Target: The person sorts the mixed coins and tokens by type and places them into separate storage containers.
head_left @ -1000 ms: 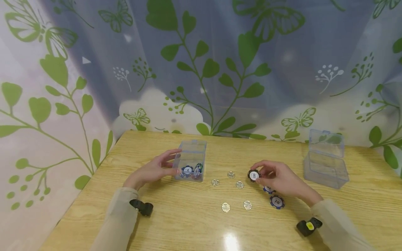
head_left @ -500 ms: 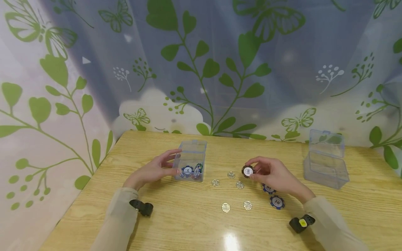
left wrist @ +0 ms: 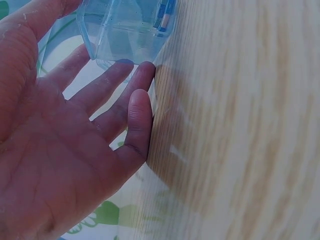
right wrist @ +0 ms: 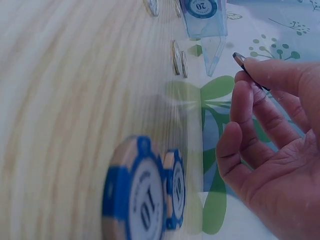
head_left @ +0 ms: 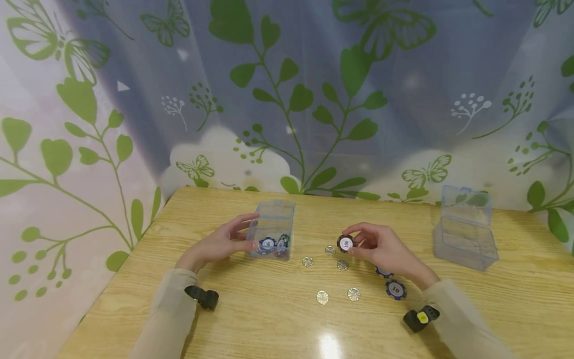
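Right hand point(head_left: 381, 249), right of frame centre in the head view: fingertips pinched on a black poker chip point(head_left: 346, 244) with a white middle, held on edge above the wooden table point(head_left: 251, 319), face toward the camera. From the right wrist camera only the chip's thin rim point(right wrist: 240, 60) visible above the curled fingers point(right wrist: 250, 115). Just below and right of that hand, flat on the table: two blue chips point(head_left: 395, 288), the nearer one marked 10 point(right wrist: 137, 200), the other partly under the hand. Left of and below the held chip: five silvery coins point(head_left: 322, 296) scattered, apart from each other.

Left hand point(head_left: 219, 243), left of centre: fingers straight and relaxed, gripping nothing, fingertips point(left wrist: 142, 80) laid against the side of a small clear plastic box point(head_left: 272, 230). Inside that box, near the bottom: several chips point(head_left: 268, 244), blue among them, one marked 20 point(right wrist: 201, 7). Held chip well apart from this box, coins lying between.

Far right of the frame: second clear box point(head_left: 466, 229) with lid raised. Behind the table: curtain point(head_left: 314, 99) printed with green leaves and butterflies.
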A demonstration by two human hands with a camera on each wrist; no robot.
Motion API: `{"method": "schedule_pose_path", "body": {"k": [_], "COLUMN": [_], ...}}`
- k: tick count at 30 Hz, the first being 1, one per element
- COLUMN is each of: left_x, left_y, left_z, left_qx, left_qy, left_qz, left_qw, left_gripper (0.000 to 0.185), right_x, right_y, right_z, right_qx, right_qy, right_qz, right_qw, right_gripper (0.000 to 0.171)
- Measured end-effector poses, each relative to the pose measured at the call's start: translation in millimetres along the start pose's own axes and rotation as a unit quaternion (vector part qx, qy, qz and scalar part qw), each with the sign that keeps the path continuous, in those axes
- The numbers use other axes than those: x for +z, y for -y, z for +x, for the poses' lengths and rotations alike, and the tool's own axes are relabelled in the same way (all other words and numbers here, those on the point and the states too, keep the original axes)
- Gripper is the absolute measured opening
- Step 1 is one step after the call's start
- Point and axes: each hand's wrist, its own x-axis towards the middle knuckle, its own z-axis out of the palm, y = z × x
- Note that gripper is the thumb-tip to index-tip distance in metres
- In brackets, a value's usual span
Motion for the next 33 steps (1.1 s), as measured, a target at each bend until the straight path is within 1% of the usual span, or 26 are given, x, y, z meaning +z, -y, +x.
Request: {"method": "schedule_pose_path", "body": {"k": [11, 19, 27, 33], "left_x": [-0.5, -1.3, -0.9, -1.3], "left_y": [-1.4, -1.0, -0.7, 0.2], "left_z": [-0.7, -0.6, 0.1, 0.0], "left_qx": [-0.001, 0.001, 0.005, 0.006], "left_qy": [-0.001, 0.003, 0.002, 0.004], "left_qz": [0.003, 0.006, 0.001, 0.004], "left_qw": [1.0, 1.0, 1.0, 1.0], "left_gripper": [0.082, 0.082, 0.082, 0.082], "right_x": [10, 19, 26, 32], "right_y": [7, 14, 20, 28], "right_z": [10, 17, 22, 25], "right_qx": [0.004, 0.018, 0.008, 0.015], "right_qy": [-0.005, -0.004, -0.004, -0.012], "right_qz": [0.007, 0.028, 0.032, 0.041], "right_qw": [1.0, 0.999, 0.999, 0.999], "right_gripper": [0.034, 0.035, 0.035, 0.036]}}
